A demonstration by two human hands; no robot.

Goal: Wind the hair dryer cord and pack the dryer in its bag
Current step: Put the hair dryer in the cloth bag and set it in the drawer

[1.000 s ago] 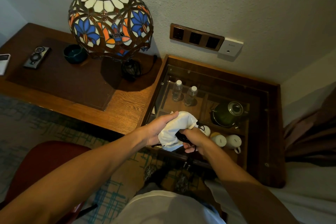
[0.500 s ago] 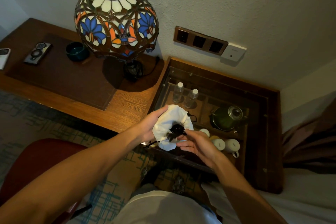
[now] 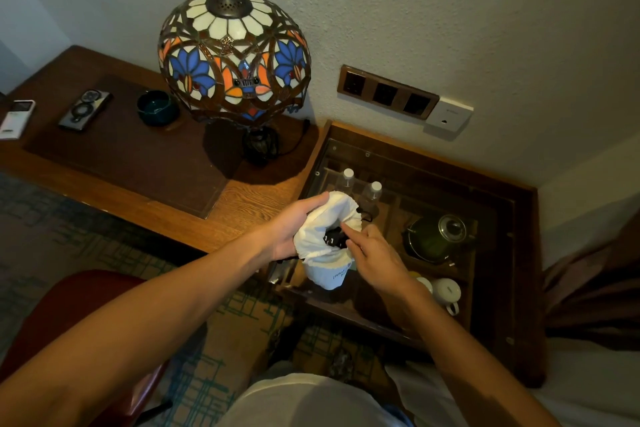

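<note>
Head view: desk point(image 3: 114, 163) on your left w/ the stained-glass lamp point(image 3: 233, 55), glass-topped cabinet point(image 3: 450, 184) on your right holding a kettle point(image 3: 438, 237), two water bottles point(image 3: 372, 191) and cups point(image 3: 446, 291). You're holding the job in the air, over the cabinet's front left corner, not resting on anything.

White bag point(image 3: 327, 243) is upright-ish, mouth facing you and bunched open. Your left hand point(image 3: 294, 229) is wrapped round its left side, fingers closed on the cloth, thumb up at the rim. Black dryer point(image 3: 333, 239) sits down inside the mouth; only a small dark patch shows, so can't tell which end is up or whether the cord is fully in. Your right hand point(image 3: 375, 255) is at the mouth's right edge, fingers bent and loosely together, index tip on the rim just above the dryer; can't tell if it's pinching cloth or just touching. A dark bit of drawstring point(image 3: 365, 217) pokes out behind the rim.

Risks, my guess:
- Bag hangs from one hand's grip only. Loosen it and the dryer's weight could drop the lot onto the glass top.
- Pull the drawstring w/ cord still proud of the mouth and it'll snag, bag won't close.
- Cloth folded inward at the rim could get trapped under the string.
</note>
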